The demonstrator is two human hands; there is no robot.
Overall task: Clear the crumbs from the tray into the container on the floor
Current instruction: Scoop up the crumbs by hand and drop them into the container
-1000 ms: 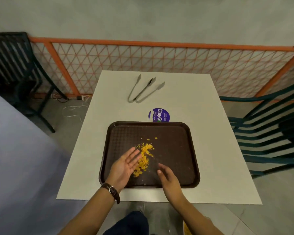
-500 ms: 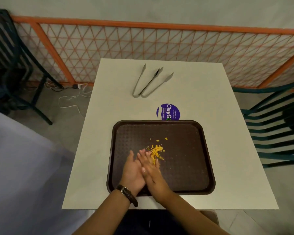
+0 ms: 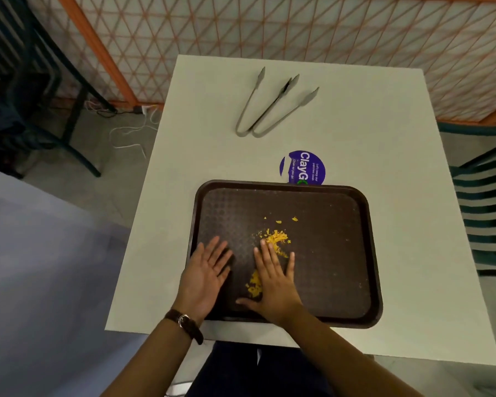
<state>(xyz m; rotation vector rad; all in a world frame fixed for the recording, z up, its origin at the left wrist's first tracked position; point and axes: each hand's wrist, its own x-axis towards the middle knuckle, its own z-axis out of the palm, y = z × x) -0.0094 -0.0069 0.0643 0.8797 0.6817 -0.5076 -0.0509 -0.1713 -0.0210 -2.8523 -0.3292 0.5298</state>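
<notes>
A dark brown tray [image 3: 335, 253] lies on the white table [image 3: 398, 156], near its front edge. Yellow crumbs [image 3: 275, 237] are scattered near the tray's middle, with a second small patch of yellow crumbs [image 3: 254, 283] closer to me. My left hand [image 3: 205, 277] rests flat and palm up over the tray's left rim, fingers spread, holding nothing. Flat and palm down on the tray, my right hand [image 3: 275, 279] has its fingertips touching the crumbs. A dark watch sits on my left wrist. No container on the floor is in view.
Two grey tongs [image 3: 269, 106] lie at the far side of the table. A round purple sticker [image 3: 302, 167] sits just behind the tray. An orange lattice fence [image 3: 298, 27] backs the table. Dark green chairs [image 3: 487, 207] stand at the right and far left. Cables [image 3: 132, 133] trail on the floor.
My hands were pressed together over the crumbs half a second ago and have now parted. The left slid to the tray's left rim. A patch of crumbs now shows nearer to me.
</notes>
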